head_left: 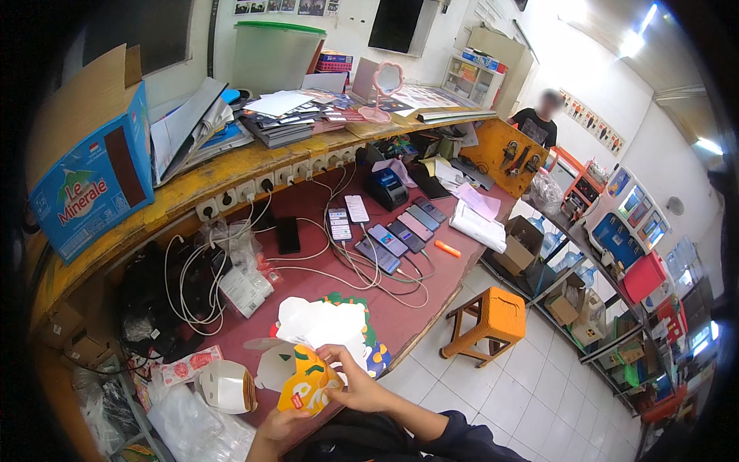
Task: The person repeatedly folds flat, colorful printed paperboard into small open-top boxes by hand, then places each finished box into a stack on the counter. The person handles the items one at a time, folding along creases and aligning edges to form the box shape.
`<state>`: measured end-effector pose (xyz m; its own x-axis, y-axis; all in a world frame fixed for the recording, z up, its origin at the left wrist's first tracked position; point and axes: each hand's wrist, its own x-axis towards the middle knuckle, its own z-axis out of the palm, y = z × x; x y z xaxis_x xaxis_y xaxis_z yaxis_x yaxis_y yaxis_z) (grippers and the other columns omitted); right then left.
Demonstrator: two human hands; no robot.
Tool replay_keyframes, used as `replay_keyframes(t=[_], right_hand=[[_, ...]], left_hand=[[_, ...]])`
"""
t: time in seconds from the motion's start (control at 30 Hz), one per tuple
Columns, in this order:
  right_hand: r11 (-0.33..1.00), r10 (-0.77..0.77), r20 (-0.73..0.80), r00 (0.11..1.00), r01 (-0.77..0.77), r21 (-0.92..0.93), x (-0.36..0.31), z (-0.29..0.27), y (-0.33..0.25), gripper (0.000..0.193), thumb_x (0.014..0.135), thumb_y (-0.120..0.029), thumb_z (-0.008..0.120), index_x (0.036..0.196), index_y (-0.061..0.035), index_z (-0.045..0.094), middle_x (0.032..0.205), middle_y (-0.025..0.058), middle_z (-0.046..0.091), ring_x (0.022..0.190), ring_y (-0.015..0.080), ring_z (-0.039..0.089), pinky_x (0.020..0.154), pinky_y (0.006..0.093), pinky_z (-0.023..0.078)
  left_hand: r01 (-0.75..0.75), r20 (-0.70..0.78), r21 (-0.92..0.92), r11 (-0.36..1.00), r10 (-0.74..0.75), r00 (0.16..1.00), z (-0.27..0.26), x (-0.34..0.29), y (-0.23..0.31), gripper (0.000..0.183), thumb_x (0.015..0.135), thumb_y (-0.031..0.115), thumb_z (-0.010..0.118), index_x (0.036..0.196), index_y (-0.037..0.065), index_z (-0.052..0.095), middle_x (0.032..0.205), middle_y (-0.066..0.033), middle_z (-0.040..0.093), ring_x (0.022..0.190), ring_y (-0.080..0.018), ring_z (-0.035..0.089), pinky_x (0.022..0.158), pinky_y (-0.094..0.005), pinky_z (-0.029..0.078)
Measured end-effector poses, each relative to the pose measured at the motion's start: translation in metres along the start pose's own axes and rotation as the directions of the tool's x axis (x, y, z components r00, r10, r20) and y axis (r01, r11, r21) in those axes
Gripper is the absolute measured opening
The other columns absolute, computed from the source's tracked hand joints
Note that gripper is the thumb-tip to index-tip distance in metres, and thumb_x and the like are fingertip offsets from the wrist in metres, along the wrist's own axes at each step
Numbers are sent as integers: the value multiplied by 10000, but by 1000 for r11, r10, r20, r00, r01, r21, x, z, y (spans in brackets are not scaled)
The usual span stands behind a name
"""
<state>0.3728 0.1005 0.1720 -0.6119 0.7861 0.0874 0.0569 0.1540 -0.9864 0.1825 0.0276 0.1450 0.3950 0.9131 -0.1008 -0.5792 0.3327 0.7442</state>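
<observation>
My left hand (282,425) grips the lower left edge of a yellow-orange printed cardboard box (305,383), which looks partly folded. My right hand (357,382) is closed on its right side, thumb on the front and fingers near the top edge. A white flap (274,368) lies just left of it. Behind my hands are flat white die-cut card sheets (322,323), with green, red and blue printed edges of other cards showing under them. Left of my left hand, a white folded cardboard box (225,386) rests on its side by clear plastic bags (188,423).
Several phones (387,240) charge on the red table (308,271), cables trailing across it. A shelf (254,163) with a power socket row runs behind. An orange stool (493,319) stands right. A person (536,123) is at the back, near a rack (585,308).
</observation>
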Motion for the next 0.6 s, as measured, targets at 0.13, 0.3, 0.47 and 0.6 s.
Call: replay_keyframes(t=[0.13, 0.3, 0.47, 0.6], right_hand=[[952, -209, 80, 975, 221, -212, 7, -22, 0, 625, 854, -222, 623, 1400, -86, 349, 1420, 108, 329, 1264, 245, 345, 1023, 385, 315], [984, -37, -137, 990, 12, -178, 10, -24, -1, 233, 887, -66, 562, 1098, 7, 629, 1087, 121, 611, 1013, 188, 560, 889, 287, 422], [999, -44, -225, 973, 49, 14, 9, -11, 8, 243, 918, -143, 539, 1080, 9, 638, 1074, 102, 611, 999, 183, 564, 885, 263, 418], [981, 81, -28, 996, -74, 180, 8, -12, 12, 306, 943, -234, 518, 1097, 7, 627, 1082, 102, 605, 994, 172, 559, 866, 247, 414]], left_hand=[[31, 85, -37, 999, -28, 996, -18, -4, 0, 525, 810, -8, 554, 1312, 3, 397, 1264, -113, 512, 1173, -219, 501, 1000, -341, 394], [259, -106, 52, 964, -253, 962, -26, 1, -6, 464, 812, 2, 583, 1258, 14, 458, 1214, -82, 548, 1126, -188, 522, 992, -325, 392], [251, -41, 14, 968, -250, 967, -22, 3, 2, 454, 850, 25, 540, 1288, 4, 419, 1209, -75, 529, 1116, -172, 511, 970, -304, 401], [276, -24, 9, 961, -275, 961, -17, 3, 8, 481, 851, 26, 518, 1313, 15, 386, 1233, -92, 516, 1146, -195, 505, 970, -321, 410]])
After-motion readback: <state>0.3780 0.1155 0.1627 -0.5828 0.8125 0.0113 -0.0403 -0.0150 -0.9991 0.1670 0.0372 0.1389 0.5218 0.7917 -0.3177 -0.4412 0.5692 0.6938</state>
